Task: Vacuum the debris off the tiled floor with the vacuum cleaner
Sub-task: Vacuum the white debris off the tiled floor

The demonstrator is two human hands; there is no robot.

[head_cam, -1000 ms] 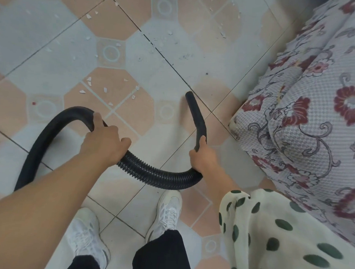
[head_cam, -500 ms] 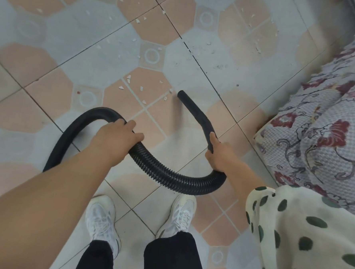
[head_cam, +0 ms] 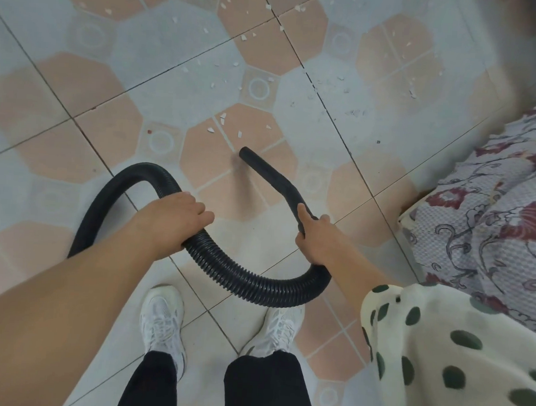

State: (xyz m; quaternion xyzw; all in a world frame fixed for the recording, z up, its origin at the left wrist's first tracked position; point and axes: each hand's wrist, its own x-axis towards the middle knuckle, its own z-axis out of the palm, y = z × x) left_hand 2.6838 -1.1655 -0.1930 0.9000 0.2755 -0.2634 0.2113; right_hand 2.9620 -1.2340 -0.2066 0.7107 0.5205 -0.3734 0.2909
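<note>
Tiled floor, pink and grey; white debris chips mid-floor, more toward its far edge. Ribbed black hose sags between the hands, likely light and floppy; left hand clasps the ribbing, right hand wraps the stiff curved nozzle, the better steering hold, tip just short of the chips

Soft even light, faint shadows, wide-angle bending at the edges, blur toward upper right corner, no glare
</note>
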